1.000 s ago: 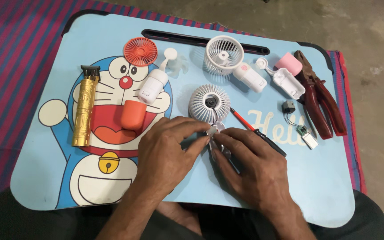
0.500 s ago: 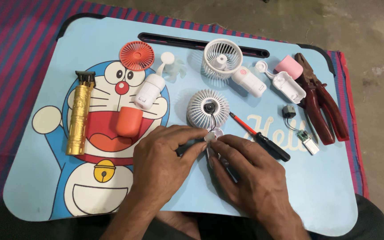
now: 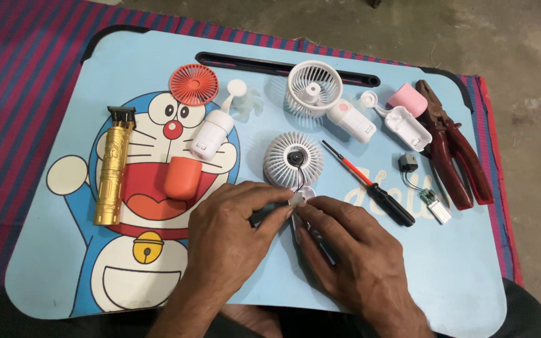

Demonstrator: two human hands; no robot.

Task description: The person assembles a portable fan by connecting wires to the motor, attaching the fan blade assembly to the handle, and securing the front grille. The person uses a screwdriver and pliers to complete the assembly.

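Below the white fan grille (image 3: 293,159), a small wired part (image 3: 296,199) is pinched steady between left hand (image 3: 230,238) and right hand (image 3: 352,256) fingertips; its wire stays tethered to the grille.

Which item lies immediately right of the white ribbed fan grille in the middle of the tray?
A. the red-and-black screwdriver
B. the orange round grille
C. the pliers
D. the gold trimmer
A: the screwdriver lies slanted just right of the white grille, while the trimmer and orange grille sit to its left and the pliers at the tray's far right edge.
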